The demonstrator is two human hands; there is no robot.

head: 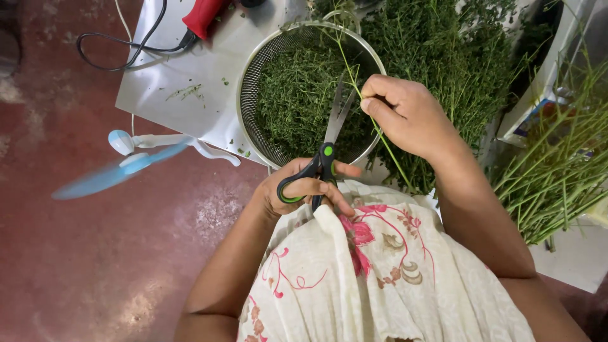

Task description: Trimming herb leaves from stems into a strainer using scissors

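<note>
My left hand [297,190] grips black scissors with green trim [324,152], the blades pointing up over a round metal sieve [248,76]. The sieve is filled with cut green herb leaves [294,95]. My right hand [408,114] pinches a long thin green stem [386,142] just right of the blades; the stem runs from the sieve's top down toward my lap. Both hands sit above a cream cloth with red flowers [380,266] over my knees.
A large heap of leafy herb sprigs [443,57] lies right of the sieve, and stripped green stalks [557,177] pile at the far right. A metal sheet [183,76] carries a red-handled tool with black cord [199,19]. A small blue fan [126,161] spins on the red floor.
</note>
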